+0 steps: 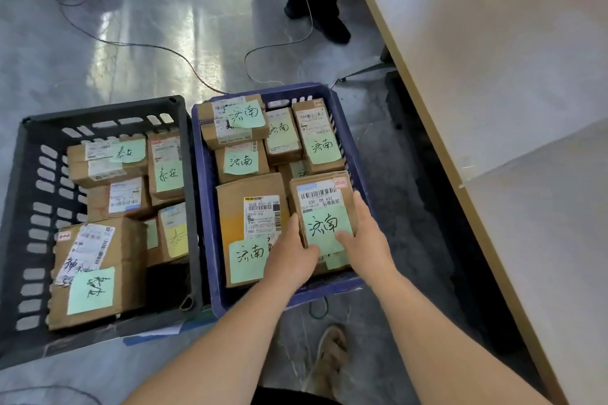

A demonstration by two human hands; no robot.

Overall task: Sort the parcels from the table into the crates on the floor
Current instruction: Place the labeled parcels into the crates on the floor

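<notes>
While the left hand (291, 251) and right hand (365, 237) clasp the green-noted cardboard parcel (324, 204) between them inside the blue crate (205, 194), it may slide off the uneven parcels (336, 261) under those hands once released.

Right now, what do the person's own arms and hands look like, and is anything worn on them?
The left forearm and right forearm are bare down to the frame's lower edge, with no sleeve in view. The left hand and right hand are ungloved; no watch, bracelet or ring is visible on the sides shown.
</notes>
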